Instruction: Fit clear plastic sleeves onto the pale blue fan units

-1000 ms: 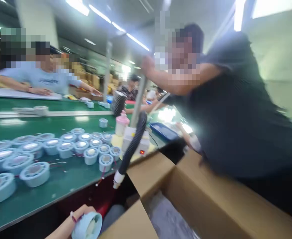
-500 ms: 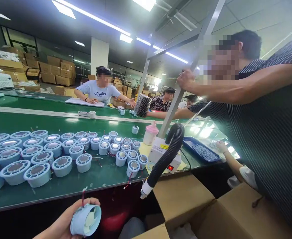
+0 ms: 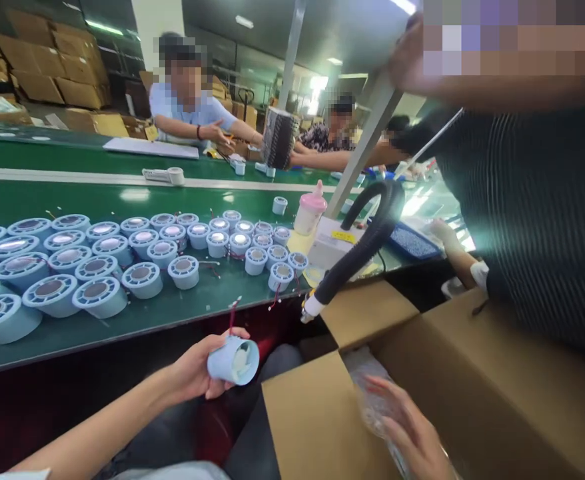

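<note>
My left hand (image 3: pixel 216 365) is closed around a light blue cup-shaped fan housing (image 3: pixel 221 360), tilted so its open end faces right. A pale fan blade (image 3: pixel 243 361) shows inside it, and a thin dark red wire with a white plug sticks up from its top. Over the open cardboard box (image 3: pixel 317 413) on the right is my right hand (image 3: pixel 410 427), slightly blurred, its fingers apart. It is beside a clear plastic bag (image 3: pixel 372 393) in the box; whether it touches the bag, I cannot tell.
Rows of similar blue housings (image 3: pixel 97 293) stand on the green bench (image 3: pixel 137 340). A black flexible hose (image 3: pixel 357 257) curves from a white machine (image 3: pixel 330 243) over the bench edge. A pink-topped bottle (image 3: pixel 311 210) and blue tray (image 3: pixel 412 241) stand behind. A co-worker (image 3: pixel 527 200) leans in from the right.
The view has tilted down and shifted. My right hand has come into view over the box. My left hand, still holding the fan housing, appears farther right and higher.
</note>
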`<act>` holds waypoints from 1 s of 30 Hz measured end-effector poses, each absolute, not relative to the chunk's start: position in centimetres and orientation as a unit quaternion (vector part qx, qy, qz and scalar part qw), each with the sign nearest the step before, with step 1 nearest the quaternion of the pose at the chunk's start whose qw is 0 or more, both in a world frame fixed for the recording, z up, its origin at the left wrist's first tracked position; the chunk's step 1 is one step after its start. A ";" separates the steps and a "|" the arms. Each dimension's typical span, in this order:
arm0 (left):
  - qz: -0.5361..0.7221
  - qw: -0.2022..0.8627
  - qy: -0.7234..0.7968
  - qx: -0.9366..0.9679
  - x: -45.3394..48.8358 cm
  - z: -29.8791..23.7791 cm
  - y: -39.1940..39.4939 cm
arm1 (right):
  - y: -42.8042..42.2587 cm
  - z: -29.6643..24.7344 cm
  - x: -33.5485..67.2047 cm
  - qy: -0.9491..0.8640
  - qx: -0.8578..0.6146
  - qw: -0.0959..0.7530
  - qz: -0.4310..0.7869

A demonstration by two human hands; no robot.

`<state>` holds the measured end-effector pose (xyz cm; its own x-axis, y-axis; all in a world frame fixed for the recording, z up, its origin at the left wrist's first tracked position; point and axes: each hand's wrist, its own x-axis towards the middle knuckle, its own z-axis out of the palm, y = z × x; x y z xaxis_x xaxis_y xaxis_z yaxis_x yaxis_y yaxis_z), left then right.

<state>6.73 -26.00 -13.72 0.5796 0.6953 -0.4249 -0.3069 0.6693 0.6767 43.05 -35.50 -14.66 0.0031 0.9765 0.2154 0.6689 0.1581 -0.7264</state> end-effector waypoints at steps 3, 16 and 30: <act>0.209 0.787 0.382 0.437 8.6 -13.4 -25.7 | -34.7 -13.0 36.0 -0.824 -0.499 0.242 0.119; 0.009 0.438 0.313 0.842 9.5 -10.2 -25.8 | -32.1 -11.5 29.3 -0.839 -0.525 0.143 0.025; 0.252 0.481 0.282 0.791 8.7 -14.0 -25.9 | -32.5 -10.9 29.6 -0.531 -0.566 0.397 0.491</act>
